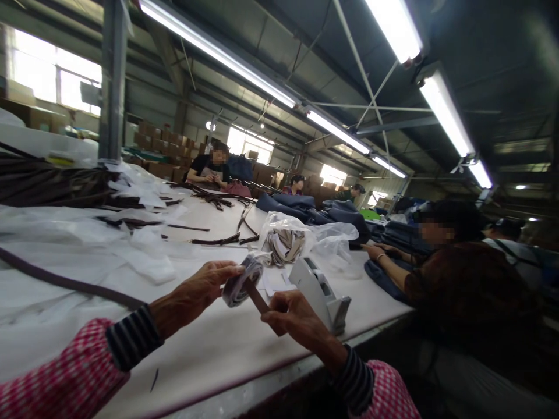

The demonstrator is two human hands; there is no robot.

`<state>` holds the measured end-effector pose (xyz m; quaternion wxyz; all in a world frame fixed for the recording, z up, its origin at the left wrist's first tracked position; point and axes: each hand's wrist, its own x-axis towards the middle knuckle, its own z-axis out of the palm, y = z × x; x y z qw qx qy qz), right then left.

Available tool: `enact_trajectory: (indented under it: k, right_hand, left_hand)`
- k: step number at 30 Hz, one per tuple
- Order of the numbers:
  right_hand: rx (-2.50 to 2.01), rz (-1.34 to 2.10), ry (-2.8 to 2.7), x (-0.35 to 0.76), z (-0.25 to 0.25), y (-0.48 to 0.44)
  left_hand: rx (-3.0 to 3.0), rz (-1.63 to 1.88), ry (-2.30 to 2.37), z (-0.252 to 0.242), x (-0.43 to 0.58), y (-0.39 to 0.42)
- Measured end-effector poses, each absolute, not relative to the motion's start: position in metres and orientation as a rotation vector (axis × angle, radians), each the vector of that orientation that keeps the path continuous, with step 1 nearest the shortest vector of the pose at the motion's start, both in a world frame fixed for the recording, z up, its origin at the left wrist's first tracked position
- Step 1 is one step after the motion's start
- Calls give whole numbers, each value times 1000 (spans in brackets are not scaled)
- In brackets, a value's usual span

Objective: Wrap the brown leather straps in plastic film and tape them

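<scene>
Above the white table (209, 349), just left of the tape dispenser (321, 291), the left hand (196, 291) is closed around a coiled strap (239, 283); the right hand (292, 317) pinches its brown tail (257, 299). A slack pinch could let the coil spring loose, I judge.

Head-worn view, forward across long table (209, 349)

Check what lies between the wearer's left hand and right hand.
Head view: a wrapped coil, pinched by the left hand, and a brown strap end, gripped by the right hand.
</scene>
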<state>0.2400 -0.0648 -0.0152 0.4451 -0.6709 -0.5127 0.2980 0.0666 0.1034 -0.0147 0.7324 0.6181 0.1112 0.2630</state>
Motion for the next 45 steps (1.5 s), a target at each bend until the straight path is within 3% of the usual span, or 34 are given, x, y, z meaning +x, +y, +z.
enact_trajectory:
  k: [3,11,14,19,25,34,45]
  right_hand:
    - [-1551,855,-1178,234,-9,-59]
    - [-1336,781,-1221,231,-12,-57]
    - [-1373,497,-1186,240,-28,-59]
    - [-1347,-324,-1666,242,-37,-67]
    - [-1277,-650,-1819,220,-31,-78]
    - [-1552,-382,-1857,209,-91,-98]
    - [-1568,56,-1591,217,-81,-91]
  left_hand:
    - [1413,517,213,-16,68,92]
    - [1358,558,317,-21,73,85]
    - [1296,567,324,-18,72,86]
    - [1262,532,306,-14,71,79]
    - [1646,541,365,-9,69,66]
    - [2580,678,167,-75,71,52]
    - [2386,605,185,-73,68,53]
